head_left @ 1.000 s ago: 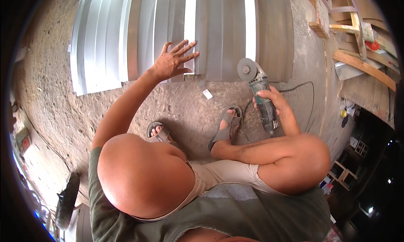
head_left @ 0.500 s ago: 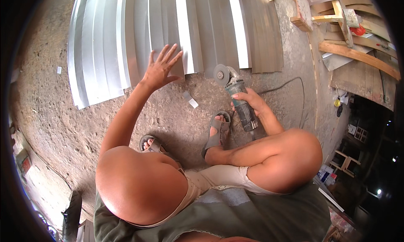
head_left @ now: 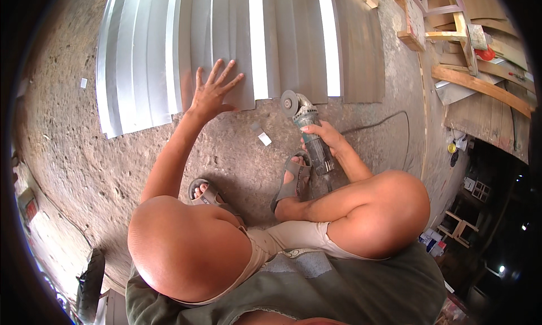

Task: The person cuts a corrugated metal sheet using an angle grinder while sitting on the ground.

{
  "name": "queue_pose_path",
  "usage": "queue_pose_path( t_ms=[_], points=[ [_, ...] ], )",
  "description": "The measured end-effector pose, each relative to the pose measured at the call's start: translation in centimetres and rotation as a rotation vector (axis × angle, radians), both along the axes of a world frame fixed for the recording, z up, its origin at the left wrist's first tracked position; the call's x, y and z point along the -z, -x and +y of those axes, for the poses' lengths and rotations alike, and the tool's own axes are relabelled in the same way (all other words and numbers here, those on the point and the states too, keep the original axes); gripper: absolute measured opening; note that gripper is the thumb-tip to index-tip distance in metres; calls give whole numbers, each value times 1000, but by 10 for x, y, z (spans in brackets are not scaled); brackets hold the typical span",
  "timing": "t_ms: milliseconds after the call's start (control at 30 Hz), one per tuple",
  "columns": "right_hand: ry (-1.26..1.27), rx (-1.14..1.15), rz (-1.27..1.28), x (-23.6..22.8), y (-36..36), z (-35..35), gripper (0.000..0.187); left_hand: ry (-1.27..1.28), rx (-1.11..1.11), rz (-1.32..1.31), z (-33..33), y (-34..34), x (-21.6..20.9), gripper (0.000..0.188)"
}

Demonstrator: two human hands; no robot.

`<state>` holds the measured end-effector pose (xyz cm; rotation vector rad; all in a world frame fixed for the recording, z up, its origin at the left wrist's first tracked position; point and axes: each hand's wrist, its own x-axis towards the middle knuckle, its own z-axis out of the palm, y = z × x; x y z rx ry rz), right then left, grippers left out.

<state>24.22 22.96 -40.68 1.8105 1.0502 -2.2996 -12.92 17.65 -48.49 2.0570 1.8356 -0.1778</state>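
A ribbed sheet of shiny metal (head_left: pixel 231 37) lies on the floor in front of me, its near edge stepped. My left hand (head_left: pixel 213 94) rests flat on that sheet by the near edge, fingers spread. In my right hand (head_left: pixel 326 137) is an angle grinder (head_left: pixel 313 136), the fingers wrapped round its teal and black body. The grinder's disc (head_left: pixel 289 103) points away from me, just short of the sheet's near edge. Whether the disc spins I cannot tell. Two small metal offcuts (head_left: pixel 264 138) lie on the floor between my hands and feet.
The grinder's cord (head_left: pixel 389 117) loops over the rough concrete floor (head_left: pixel 147 155) on the right. My sandalled feet (head_left: pixel 293 181) stand close under the tool. Wooden frames (head_left: pixel 451 34) and a curved plank (head_left: pixel 483 85) are piled at the far right. Another offcut (head_left: pixel 83 83) lies far left.
The angle grinder in my right hand has shifted left relative to the sheet. My left hand has moved slightly left along the sheet and stays spread. The whole view has tilted a little.
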Motion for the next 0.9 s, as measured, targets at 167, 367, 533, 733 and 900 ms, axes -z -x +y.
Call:
queue_pose_path(
  t_ms=[167,367,533,733,900],
  points=[
    [-31,-30,-17,-2,7,1,43,10,11,27,1,0,-1,112],
    [-49,-30,-29,-2,8,-1,43,31,14,36,2,1,-2,112],
    [-48,-37,-38,-3,8,-1,43,34,14,37,2,0,0,113],
    [-52,-35,-34,0,8,-1,44,22,16,45,1,1,1,113],
    [-37,-28,-9,4,6,0,46,21,22,46,2,2,0,113]
  ],
)
